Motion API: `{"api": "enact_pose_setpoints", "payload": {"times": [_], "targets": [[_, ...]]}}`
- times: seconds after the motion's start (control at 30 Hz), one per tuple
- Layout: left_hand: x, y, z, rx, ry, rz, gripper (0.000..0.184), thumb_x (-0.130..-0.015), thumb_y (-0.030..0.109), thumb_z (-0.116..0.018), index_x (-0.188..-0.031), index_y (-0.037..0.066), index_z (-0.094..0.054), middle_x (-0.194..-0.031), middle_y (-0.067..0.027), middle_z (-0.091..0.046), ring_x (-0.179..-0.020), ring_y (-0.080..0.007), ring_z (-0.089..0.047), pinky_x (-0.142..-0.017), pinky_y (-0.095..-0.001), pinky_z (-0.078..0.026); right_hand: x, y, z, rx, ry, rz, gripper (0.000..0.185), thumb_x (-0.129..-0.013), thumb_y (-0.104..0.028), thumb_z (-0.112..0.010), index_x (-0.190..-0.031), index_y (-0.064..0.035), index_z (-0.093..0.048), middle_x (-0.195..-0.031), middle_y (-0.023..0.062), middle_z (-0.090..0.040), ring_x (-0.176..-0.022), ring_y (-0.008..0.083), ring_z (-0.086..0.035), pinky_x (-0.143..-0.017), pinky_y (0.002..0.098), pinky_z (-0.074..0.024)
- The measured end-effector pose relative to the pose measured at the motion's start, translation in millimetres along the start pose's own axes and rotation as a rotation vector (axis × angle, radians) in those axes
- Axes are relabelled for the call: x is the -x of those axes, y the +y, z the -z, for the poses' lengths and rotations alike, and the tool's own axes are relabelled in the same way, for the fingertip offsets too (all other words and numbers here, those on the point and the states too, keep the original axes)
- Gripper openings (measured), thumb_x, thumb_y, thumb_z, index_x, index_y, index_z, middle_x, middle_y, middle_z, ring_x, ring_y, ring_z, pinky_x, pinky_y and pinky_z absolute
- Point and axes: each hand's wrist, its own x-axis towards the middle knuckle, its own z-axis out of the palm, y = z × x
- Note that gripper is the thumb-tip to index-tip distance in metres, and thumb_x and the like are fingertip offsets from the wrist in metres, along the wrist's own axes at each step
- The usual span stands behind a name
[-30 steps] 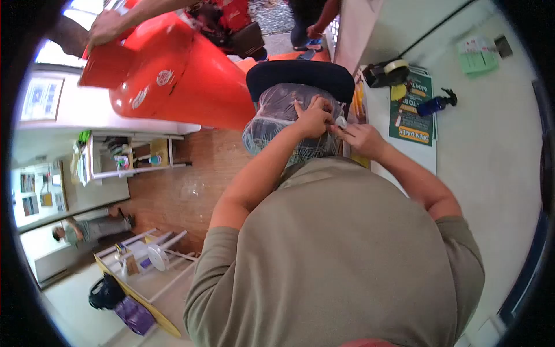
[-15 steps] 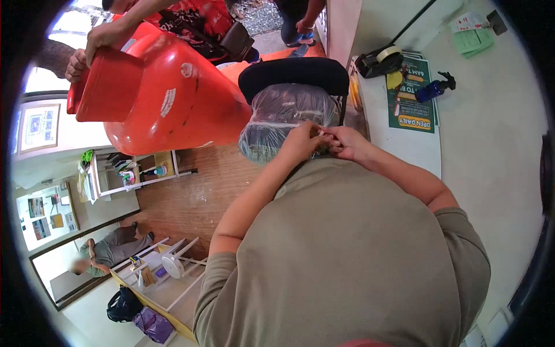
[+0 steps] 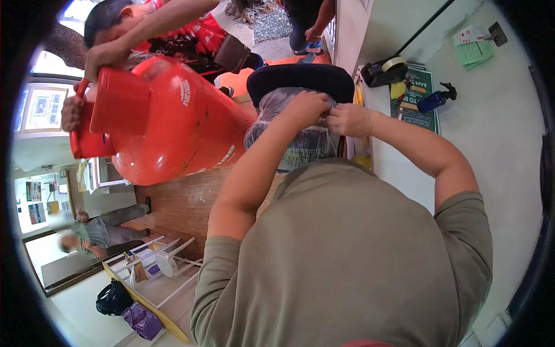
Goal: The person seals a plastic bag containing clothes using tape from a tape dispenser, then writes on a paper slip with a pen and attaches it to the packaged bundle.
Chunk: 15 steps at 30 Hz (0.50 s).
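Left hand (image 3: 310, 110), bent at the wrist with its fingertips drawn in, pinches plastic film at the upper right of a clear plastic bag (image 3: 317, 148); the right hand (image 3: 348, 120) meets it there with curled fingers, thumb and forefinger seemingly closed on the same edge, though the exact fold is hidden behind the knuckles. Such thin film is best gripped by a gathered pinch rather than a single layer, with both sets of fingertips close together, so that the pull stays short and even; a hard, wide tug could well stretch or split it. The bulging bag sits just in front of the person's shirt (image 3: 347, 248), below the dark chair back (image 3: 298, 77), and its soft filling probably gives under pressure, so pressing lightly should free more slack than yanking. A red gas cylinder (image 3: 179, 115) leans tilted close to the bag's left side, gripped by another person (image 3: 191, 34), and it seems wise to tuck the left elbow in, well away from it. To the right, the worktop (image 3: 404, 168) carries a tape dispenser (image 3: 384, 72) and a blue spray bottle (image 3: 430, 103), both apart from the right forearm.
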Motion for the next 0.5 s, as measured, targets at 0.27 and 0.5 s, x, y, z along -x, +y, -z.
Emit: {"api": "enact_pose_setpoints", "payload": {"times": [0.27, 0.5], "targets": [[59, 45, 10, 0.698, -0.173, 0.706, 0.028, -0.090, 0.027, -0.066, -0.090, -0.001, -0.067, -0.078, -0.0164, -0.067, -0.075, -0.0295, -0.067, -0.067, -0.0394, -0.050, -9, -68, -25, -1.886, 0.265, -1.750, 0.016, -0.095, -0.014, -0.058, -0.085, -0.0018, -0.060, -0.071, 0.0058, -0.056, -0.049, 0.0118, -0.048, -0.042, 0.0271, -0.0369], [52, 69, -22, 0.560, -0.009, 0.696, 0.029, -0.086, 0.030, -0.067, -0.093, 0.002, -0.071, -0.084, -0.0198, -0.069, -0.081, -0.0360, -0.067, -0.071, -0.0433, -0.051, -14, -76, -44, -2.620, 0.624, -1.787, 0.016, -0.096, -0.018, -0.058, -0.089, -0.0037, -0.059, -0.059, -0.0024, -0.045, -0.043, 0.0048, -0.029, -0.038, 0.0223, -0.0236]]}}
